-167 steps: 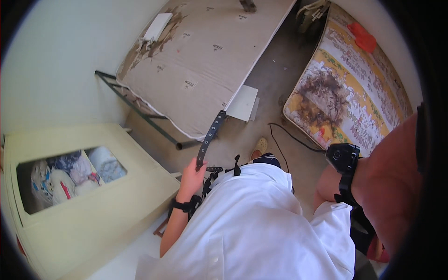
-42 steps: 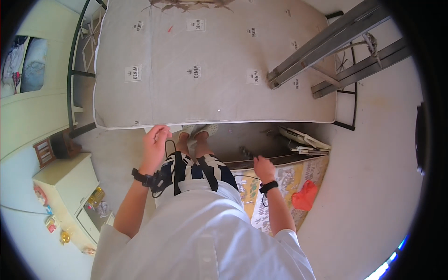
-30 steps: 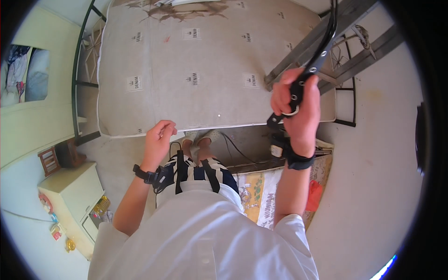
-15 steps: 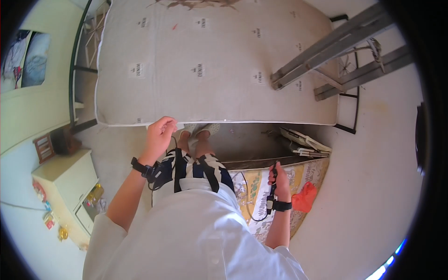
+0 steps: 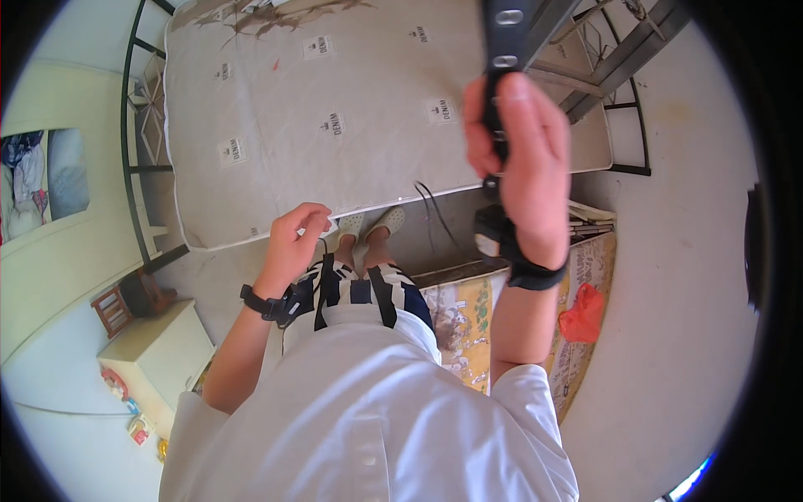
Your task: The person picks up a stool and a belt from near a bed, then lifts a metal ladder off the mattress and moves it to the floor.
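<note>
My right hand [image 5: 531,159] is raised high over the right part of the bare mattress [image 5: 276,151], wrapped round a long black strip [image 5: 504,38] with oval silver studs. The strip's upper end runs out of the picture, and its exact kind I cannot make out. Lower and to the left, my left hand [image 5: 293,243] hovers by the mattress's near edge with its fingers bent together. A small white patch shows by those fingertips; whether they hold it is unclear. Black bands with small boxes circle both wrists, and a dark cable [image 5: 431,209] loops beside the mattress edge.
A grey metal ladder [image 5: 623,71] leans over the mattress at the right. Black bed frame bars [image 5: 127,125] stand at the left. Below lie a patterned cloth surface [image 5: 468,318] and a red bag [image 5: 582,314]. A pale cabinet [image 5: 159,343] is at the lower left.
My right hand has swung up from beside the patterned cloth to above the mattress, carrying the black strip. My left hand has barely moved. The whole view has tilted a little.
</note>
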Action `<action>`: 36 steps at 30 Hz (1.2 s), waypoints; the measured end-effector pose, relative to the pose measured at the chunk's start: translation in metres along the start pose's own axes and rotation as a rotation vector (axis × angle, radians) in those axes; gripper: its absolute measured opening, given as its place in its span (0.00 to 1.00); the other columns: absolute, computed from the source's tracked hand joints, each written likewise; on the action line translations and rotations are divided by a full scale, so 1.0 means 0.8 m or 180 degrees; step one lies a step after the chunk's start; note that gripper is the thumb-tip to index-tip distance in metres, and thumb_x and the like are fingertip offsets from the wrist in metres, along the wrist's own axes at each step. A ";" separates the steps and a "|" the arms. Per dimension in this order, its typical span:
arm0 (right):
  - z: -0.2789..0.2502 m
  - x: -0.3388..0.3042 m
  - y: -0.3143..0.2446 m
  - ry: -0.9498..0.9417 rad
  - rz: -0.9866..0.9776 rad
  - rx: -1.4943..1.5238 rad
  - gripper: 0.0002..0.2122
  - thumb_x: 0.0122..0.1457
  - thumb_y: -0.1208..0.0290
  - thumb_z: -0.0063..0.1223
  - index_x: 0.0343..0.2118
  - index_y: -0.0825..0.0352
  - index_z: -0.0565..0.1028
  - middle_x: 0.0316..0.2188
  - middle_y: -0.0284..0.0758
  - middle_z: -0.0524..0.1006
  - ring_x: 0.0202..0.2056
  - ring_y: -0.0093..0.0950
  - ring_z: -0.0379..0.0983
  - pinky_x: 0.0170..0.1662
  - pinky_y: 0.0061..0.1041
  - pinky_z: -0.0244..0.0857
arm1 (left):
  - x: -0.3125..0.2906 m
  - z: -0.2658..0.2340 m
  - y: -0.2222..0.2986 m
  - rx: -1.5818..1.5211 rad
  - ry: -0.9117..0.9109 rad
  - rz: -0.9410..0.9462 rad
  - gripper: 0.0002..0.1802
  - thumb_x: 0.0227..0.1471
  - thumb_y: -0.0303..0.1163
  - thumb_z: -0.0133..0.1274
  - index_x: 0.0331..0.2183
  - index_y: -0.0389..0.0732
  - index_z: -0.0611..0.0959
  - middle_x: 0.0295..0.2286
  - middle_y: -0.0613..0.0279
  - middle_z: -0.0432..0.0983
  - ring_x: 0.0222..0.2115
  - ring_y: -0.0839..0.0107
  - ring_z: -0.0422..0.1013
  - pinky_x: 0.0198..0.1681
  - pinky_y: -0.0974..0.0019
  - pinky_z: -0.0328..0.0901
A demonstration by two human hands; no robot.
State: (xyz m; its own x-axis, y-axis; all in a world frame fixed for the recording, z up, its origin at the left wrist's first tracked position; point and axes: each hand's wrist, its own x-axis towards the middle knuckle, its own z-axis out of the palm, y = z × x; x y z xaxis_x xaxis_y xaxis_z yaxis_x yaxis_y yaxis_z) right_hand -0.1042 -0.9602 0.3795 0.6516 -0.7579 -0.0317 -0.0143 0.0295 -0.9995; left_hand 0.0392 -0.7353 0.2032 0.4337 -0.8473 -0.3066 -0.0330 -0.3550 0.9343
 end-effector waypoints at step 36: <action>-0.223 -0.130 0.376 0.0447 0.1697 -0.1179 0.11 0.58 0.64 0.46 0.26 0.67 0.71 0.14 0.37 0.71 0.16 0.30 0.69 0.20 0.29 0.62 | 0.059 0.059 0.048 0.0315 -0.0202 0.0223 0.09 0.56 0.26 0.45 0.33 0.31 0.77 0.25 0.61 0.75 0.27 0.76 0.71 0.35 0.73 0.65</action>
State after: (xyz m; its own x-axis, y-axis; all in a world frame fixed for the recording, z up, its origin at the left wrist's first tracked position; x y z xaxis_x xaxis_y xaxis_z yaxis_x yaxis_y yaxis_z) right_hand -0.3119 -0.9888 0.0804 0.3785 -0.7799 -0.4985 -0.5836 0.2170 -0.7825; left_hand 0.0156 -0.8078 0.2160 0.3694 -0.8936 -0.2551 -0.1513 -0.3287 0.9322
